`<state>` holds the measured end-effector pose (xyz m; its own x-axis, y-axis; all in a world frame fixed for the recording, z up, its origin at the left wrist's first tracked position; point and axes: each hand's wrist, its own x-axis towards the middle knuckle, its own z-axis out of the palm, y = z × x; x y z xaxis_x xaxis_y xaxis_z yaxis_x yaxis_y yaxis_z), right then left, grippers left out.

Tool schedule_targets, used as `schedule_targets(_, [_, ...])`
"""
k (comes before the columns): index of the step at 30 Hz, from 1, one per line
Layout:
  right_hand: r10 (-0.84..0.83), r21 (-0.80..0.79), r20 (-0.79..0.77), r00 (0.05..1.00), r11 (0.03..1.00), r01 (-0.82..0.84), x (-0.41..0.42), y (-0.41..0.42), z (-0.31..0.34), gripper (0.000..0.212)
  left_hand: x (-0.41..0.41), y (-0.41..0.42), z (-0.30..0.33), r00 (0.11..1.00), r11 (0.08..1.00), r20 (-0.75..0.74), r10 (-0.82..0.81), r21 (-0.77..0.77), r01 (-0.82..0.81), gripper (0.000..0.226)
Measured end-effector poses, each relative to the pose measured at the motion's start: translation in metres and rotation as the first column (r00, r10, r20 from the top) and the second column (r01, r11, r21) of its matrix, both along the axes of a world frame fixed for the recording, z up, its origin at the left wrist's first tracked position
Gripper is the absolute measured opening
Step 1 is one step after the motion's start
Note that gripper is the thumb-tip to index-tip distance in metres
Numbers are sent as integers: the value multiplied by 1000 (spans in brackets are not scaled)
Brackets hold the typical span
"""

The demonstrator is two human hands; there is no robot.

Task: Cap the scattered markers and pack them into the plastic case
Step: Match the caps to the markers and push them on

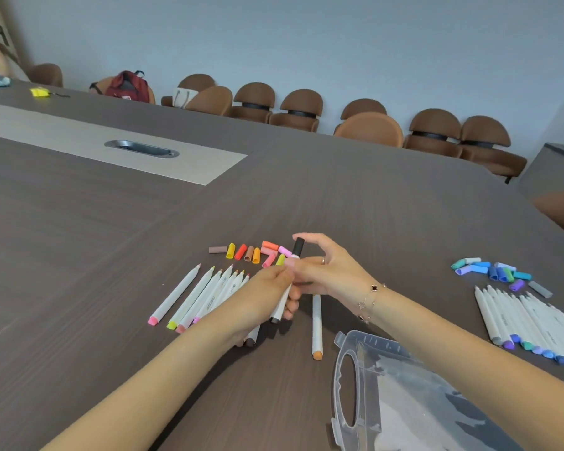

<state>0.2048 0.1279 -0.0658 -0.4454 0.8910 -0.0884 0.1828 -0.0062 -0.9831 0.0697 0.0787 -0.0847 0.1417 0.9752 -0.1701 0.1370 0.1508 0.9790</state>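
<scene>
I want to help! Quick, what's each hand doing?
Left hand: holding the white marker with the black cap by its barrel.
Right hand: fingers on that marker's cap end, holding it.

Both bare forearms reach in from the bottom edge, the left from about 7 o'clock and the right from about 4 o'clock, and the hands meet just below the middle of the view. The left hand (267,289) lies back-up, its fingers curled in a grip round a white marker (282,302) whose black-capped end points toward 12 o'clock. The right hand (326,268) sits just beside it at 3 o'clock, touching it, its fingertips at the marker just under the cap, forefinger arched over the top, a bracelet (370,299) on the wrist.
</scene>
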Motion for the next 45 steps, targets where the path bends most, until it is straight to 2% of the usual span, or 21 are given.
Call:
schedule_targets(4, [-102, 78, -12, 995, 992, 103, -9, -4, 2, 46, 4, -2, 5, 969, 994, 235, 77, -94, -56, 24])
schedule_targets(5, [-113, 87, 4, 994, 990, 112, -10, -4, 2, 45, 5, -2, 6, 961, 990, 264, 84, -128, -51, 24])
schedule_targets(6, [-119, 82, 21, 993, 990, 117, -12, -4, 1, 44, 6, -2, 7, 971, 990, 225, 77, -132, -48, 25])
schedule_targets(7, [-126, 62, 29, 992, 990, 124, -12, -3, 1, 43, 4, -1, 6, 995, 995, 84, 58, -87, -51, 27])
schedule_targets(8, [-135, 37, 27, 990, 990, 134, -10, -1, 1, 42, 1, 0, 5, 990, 999, -135, 50, 10, -49, 29])
schedule_targets(9, [-149, 20, 26, 988, 989, 148, -8, 1, 2, 42, -5, 2, 3, 929, 989, -360, 83, 141, -33, 32])
schedule_targets(10, [-166, 33, 60, 984, 986, 164, -5, 3, 3, 42, -13, 4, 2, 828, 963, -533, 176, 267, -33, 35])
schedule_targets(11, [-182, 90, 153, 971, 981, 169, -1, 4, 3, 42, -22, 6, 2, 712, 938, -647, 273, 345, -46, 38])
schedule_targets(13, [-193, 235, 386, 902, 966, 106, 5, 4, 1, 43, -34, 7, -1, 558, 923, -756, 344, 383, -50, 38])
schedule_targets(15, [-162, 297, 517, 840, 955, 1, 6, 2, -6, 45, -31, 4, -3, 504, 947, -817, 282, 322, -7, 32])
schedule_targets(17, [-158, 322, 599, 785, 945, -56, 3, 0, -13, 49, -22, 1, -7, 454, 965, -862, 225, 262, 22, 32])
schedule_targets(21, [-180, 365, 711, 680, 921, -137, 1, 3, -17, 53, -15, 0, -13, 349, 969, -908, 232, 247, -1, 31])
schedule_targets(24, [-198, 420, 728, 656, 885, -200, -3, 15, -12, 39, -6, -1, -15, 287, 973, -933, 219, 231, 6, 28])
schedule_targets(26, [-189, 457, 687, 702, 863, -215, -9, 30, -3, 23, -1, -3, -15, 327, 978, -923, 203, 207, -22, 20])
schedule_targets(28, [-151, 456, 647, 747, 863, -220, -20, 49, 7, 18, -5, -3, -11, 401, 980, -894, 201, 187, -74, 28])
schedule_targets(32, [-14, 376, 662, 749, 871, -316, -55, 81, 13, 25, -28, 5, -2, 631, 991, -765, 129, 73, -114, 40])
schedule_targets(35, [43, 327, 719, 694, 859, -393, -77, 95, 3, 36, -57, 10, 11, 695, 996, -718, -47, -89, -25, 43])
schedule_targets(37, [50, 347, 696, 716, 850, -397, -86, 100, -4, 38, -79, 9, 22, 742, 987, -661, -114, -157, 12, 41])
schedule_targets(40, [103, 384, 606, 789, 831, -403, -99, 102, -8, 34, -104, -1, 41, 920, 987, -391, -7, -149, -56, 34])
schedule_targets(42, [139, 387, 603, 785, 809, -441, -110, 102, -13, 34, -116, -6, 49, 966, 987, -248, 74, -120, -106, 33])
schedule_targets(45, [141, 419, 644, 752, 757, -501, -125, 98, -24, 30, -122, -11, 55, 986, 992, -153, 60, -98, -76, 33])
